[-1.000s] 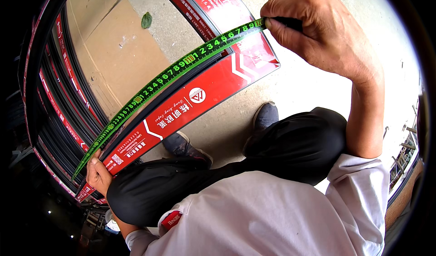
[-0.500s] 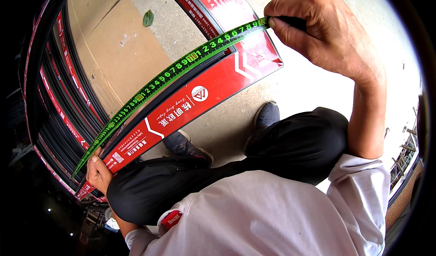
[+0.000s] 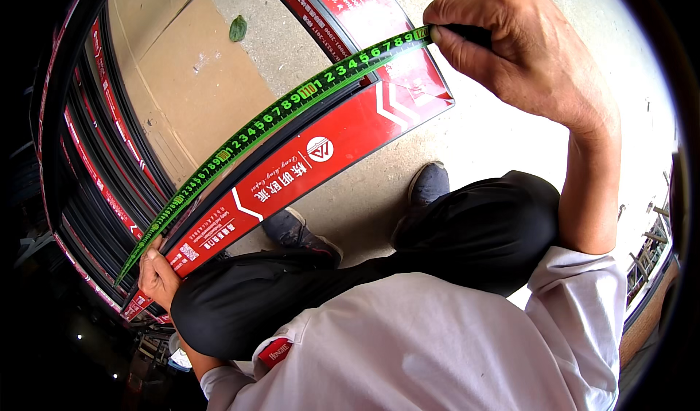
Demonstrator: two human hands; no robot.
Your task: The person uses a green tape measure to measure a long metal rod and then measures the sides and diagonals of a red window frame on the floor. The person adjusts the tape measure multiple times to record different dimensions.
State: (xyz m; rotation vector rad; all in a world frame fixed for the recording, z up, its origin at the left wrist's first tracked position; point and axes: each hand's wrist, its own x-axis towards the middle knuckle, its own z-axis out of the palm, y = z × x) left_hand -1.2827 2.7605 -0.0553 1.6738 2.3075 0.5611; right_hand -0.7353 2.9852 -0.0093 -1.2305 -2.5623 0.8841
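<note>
Though brightest at right, floor (image 3: pixel 488 137) beneath cardboard (image 3: pixel 182 90) and tape measure (image 3: pixel 281 112).

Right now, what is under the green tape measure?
A red-faced, black-edged frame shows beneath the tape measure. Whatever lies directly under the tape is covered, so I cannot tell whether they touch.

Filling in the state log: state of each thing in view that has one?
Tape-measure blade: pulled out, running along the frame
Right hand: grip closed, pinching the blade
Left hand: curled at the blade; grip unclear
Red-faced frame: rails meeting at a corner
Cardboard: flat, creased
Green leaf: lying on the floor
</note>
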